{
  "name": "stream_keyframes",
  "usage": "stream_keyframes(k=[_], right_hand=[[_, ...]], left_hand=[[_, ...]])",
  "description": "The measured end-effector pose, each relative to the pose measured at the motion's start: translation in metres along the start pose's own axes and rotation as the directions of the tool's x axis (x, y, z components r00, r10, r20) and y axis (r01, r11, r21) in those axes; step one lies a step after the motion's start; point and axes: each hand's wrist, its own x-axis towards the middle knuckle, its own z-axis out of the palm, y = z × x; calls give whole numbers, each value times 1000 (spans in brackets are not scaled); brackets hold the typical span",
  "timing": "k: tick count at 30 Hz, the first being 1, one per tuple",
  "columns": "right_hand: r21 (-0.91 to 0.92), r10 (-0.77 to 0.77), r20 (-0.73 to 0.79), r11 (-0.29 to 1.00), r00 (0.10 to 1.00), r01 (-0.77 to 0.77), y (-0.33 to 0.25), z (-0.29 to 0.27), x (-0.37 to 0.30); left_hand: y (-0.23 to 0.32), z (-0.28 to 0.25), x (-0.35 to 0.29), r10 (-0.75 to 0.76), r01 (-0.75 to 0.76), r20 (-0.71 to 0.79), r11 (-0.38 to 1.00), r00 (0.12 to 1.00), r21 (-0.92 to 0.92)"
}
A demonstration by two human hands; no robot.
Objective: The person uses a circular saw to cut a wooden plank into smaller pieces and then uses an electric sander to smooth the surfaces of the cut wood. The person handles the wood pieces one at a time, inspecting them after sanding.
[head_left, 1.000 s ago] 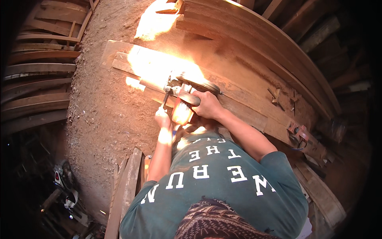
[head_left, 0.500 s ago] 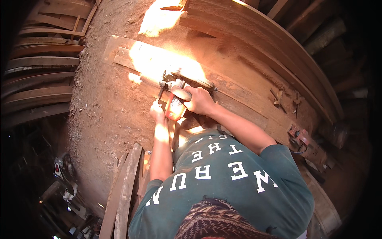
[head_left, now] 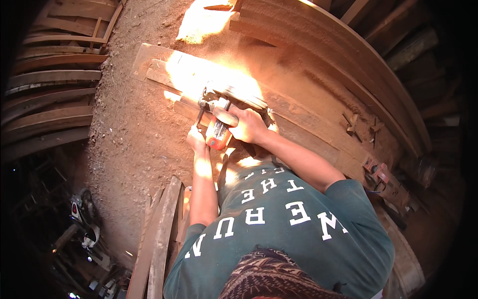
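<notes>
My right hand (head_left: 248,125) is wrapped round the handle of a circular saw (head_left: 217,133) with a red-orange motor housing. My left hand (head_left: 196,138) grips a slim dark bar at the saw's left side. The saw rests over long wooden boards (head_left: 303,127) that run from upper left to lower right. Its disc-shaped guard lies beyond my right hand, partly washed out by strong sunlight. Glare hides the blade and the spot where it meets the wood.
Stacked planks (head_left: 55,94) line the left side. A large, sawdust-covered timber (head_left: 328,50) curves across the upper right. A red machine (head_left: 381,177) and small wooden pieces (head_left: 352,124) lie to the right. More boards (head_left: 164,224) lean at lower left, near a motorbike (head_left: 82,219).
The saw sits very slightly farther left along the boards. Both hands keep the same hold, and the whole view has shifted a little.
</notes>
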Motion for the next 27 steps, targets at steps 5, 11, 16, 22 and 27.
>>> stream_keyframes(k=[5, 11, 16, 22, 27], right_hand=[[28, 1, 19, 1000, 1000, -1, -8, 3, 12], [30, 17, 30, 999, 999, -18, -20, 6, 24], [12, 26, 32, 1000, 999, -27, -33, 9, 35], [-59, 31, 45, 998, 998, -28, -29, 22, 50], [-50, 73, 64, 996, 995, -70, -36, 25, 56]], left_hand=[[-9, -9, 33, 17, -16, -16, 998, 1000, 65], [-3, -16, 50, 20, -20, 5, 999, 1000, 27], [5, -20, 63, 28, -28, -2, 998, 1000, -54], [12, -24, 80, -55, 54, -16, 994, 998, -99], [22, -31, 92, -64, 64, 2, 996, 998, -56]])
